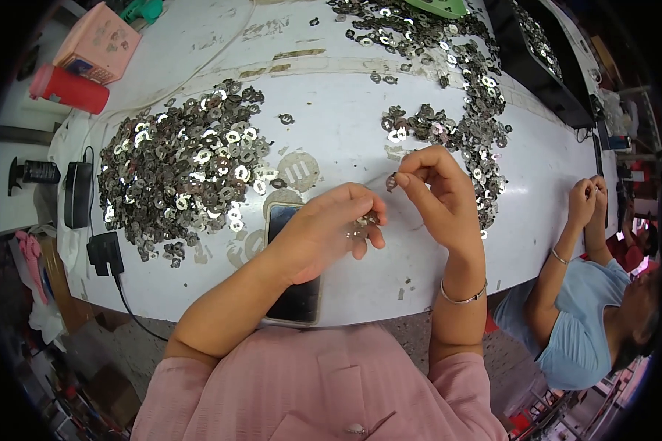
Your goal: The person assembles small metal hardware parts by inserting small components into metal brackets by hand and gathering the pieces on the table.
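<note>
My left hand (338, 226) is cupped around several small round metal pieces (362, 223), its fingers curled and slightly blurred. Between thumb and forefinger, my right hand (438, 192) pinches one small dark metal piece (391, 181), held just above the white table (346, 132). To the left lies a big heap of such metal pieces (191, 162), shiny and dark mixed. A second heap (478, 103) spreads along the right and far side. Under my left forearm is a phone (294, 301) with a dark screen, partly hidden.
A red cup (70, 88) and a pink plastic basket (99, 44) stand at the far left, near a black adapter (107, 253) with a cable. A green tray (441, 6) and a black bin (541, 62) are at the far right. A co-worker in blue (577, 316) sits at right.
</note>
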The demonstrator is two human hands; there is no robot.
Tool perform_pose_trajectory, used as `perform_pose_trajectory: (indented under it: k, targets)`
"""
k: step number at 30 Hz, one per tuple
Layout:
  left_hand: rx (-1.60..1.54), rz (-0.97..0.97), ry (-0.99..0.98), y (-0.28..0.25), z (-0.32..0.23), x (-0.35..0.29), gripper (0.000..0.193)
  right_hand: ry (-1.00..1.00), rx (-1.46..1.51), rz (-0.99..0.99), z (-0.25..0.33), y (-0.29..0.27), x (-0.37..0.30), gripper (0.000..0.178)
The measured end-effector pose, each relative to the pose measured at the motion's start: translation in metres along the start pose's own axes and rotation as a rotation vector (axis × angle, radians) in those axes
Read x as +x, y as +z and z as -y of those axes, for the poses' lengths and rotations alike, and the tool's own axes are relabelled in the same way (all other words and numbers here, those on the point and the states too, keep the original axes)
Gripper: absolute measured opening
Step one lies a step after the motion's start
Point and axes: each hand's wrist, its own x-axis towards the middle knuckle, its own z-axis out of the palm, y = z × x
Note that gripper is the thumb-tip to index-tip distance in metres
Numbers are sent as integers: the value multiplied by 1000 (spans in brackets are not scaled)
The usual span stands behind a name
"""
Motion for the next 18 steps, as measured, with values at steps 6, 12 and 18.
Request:
perform_pose_trajectory:
  k: [6,12,18]
  targets:
    - [-34,-64,23,5,-3,-3,25,-393,-202,25,22,15,-3,19]
    - [-35,-107,39,0,-4,1,16,-493,-362,64,22,16,-4,21]
    - [-40,-122,86,1,-1,1,14,-296,-140,47,18,18,0,17]
